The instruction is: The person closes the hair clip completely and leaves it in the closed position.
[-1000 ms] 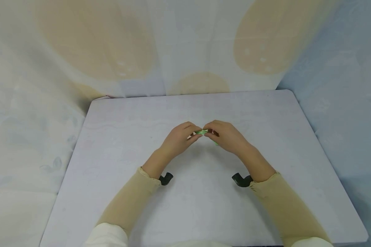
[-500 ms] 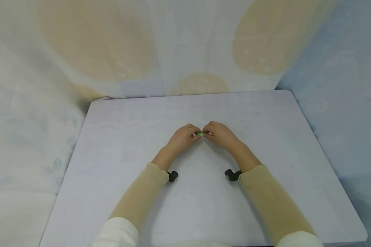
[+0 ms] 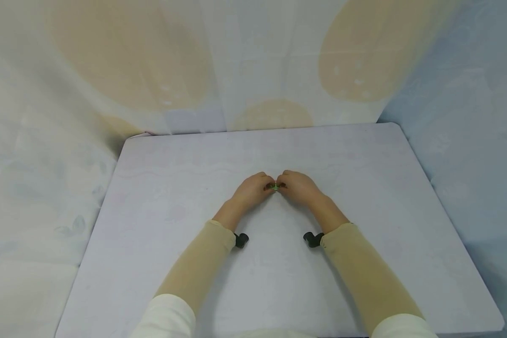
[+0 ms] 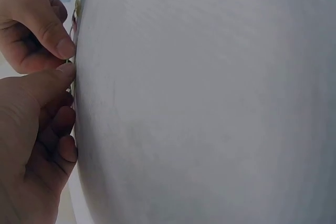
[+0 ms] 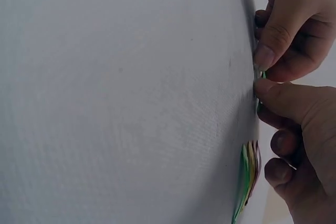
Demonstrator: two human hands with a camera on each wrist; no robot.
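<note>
Fingertips of the left hand (image 3: 249,191) and the right hand (image 3: 299,187) meet near the middle of the pale grey tabletop (image 3: 363,197), both pinching a small green piece, apparently thin folded paper or foil (image 3: 275,187), which the curled fingers mostly hide. Right wrist view shows a green strip with coloured layers (image 5: 249,178) against the surface just beside that hand. Patterned pale cloth (image 3: 253,65) hangs behind the far edge.

Nothing here can be read: no words, labels, brands or numbers on anything around or between the two hands.
</note>
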